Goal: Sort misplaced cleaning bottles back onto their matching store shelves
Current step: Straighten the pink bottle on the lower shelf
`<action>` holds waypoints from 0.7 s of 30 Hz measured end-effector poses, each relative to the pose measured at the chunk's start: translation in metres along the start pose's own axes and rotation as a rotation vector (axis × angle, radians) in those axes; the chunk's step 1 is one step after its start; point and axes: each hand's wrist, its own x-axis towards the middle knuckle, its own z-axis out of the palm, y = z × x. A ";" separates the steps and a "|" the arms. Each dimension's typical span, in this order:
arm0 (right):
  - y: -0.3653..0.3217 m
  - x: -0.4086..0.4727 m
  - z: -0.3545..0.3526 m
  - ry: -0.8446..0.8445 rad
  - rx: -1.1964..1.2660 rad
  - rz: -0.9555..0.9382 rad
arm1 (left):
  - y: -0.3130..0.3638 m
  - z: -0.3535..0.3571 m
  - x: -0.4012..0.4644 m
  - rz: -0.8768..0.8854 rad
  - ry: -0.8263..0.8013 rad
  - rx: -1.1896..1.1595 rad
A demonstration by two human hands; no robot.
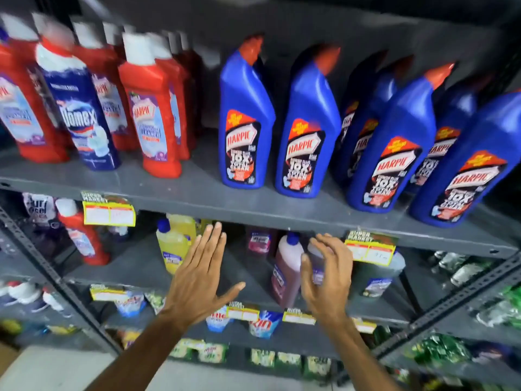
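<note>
On the upper grey shelf point(197, 193) stand several red Harpic bottles point(152, 117) at the left and several blue Harpic bottles point(245, 122) at the right. A dark blue Domex bottle point(81, 114) stands among the red ones. On the shelf below, a lone red bottle point(81, 238) stands at the left, a yellow bottle point(172, 246) in the middle and a pink bottle point(284, 272) to its right. My left hand point(197, 277) is flat and open in front of the lower shelf. My right hand point(329, 272) has its fingers curved around a pale purple bottle point(315, 261) beside the pink one, seemingly touching it.
Yellow price tags point(108, 213) hang from the shelf edges. Lower shelves hold detergent pouches point(265, 323) and green packets point(439, 348). Slotted grey uprights point(42, 263) frame the rack. A second rack with wrapped goods point(462, 272) stands at the right.
</note>
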 end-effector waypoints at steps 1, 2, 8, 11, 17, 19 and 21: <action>0.004 -0.019 0.003 -0.028 0.002 0.018 | -0.001 0.013 -0.008 0.012 -0.048 -0.015; 0.007 -0.037 0.006 -0.056 0.025 0.064 | -0.003 0.027 -0.015 0.019 -0.096 -0.035; 0.029 -0.100 0.038 -0.125 0.231 0.631 | -0.028 0.111 -0.032 0.010 -0.342 -0.072; 0.048 -0.119 0.064 -0.161 0.303 0.814 | -0.043 0.159 -0.029 -0.048 -0.450 -0.100; 0.079 -0.141 0.106 -0.188 0.360 0.912 | -0.057 0.221 -0.015 -0.104 -0.522 -0.128; 0.085 -0.145 0.114 -0.179 0.303 0.895 | -0.061 0.233 -0.013 -0.104 -0.545 -0.138; 0.087 -0.148 0.120 -0.174 0.285 0.908 | -0.064 0.242 -0.013 -0.099 -0.568 -0.135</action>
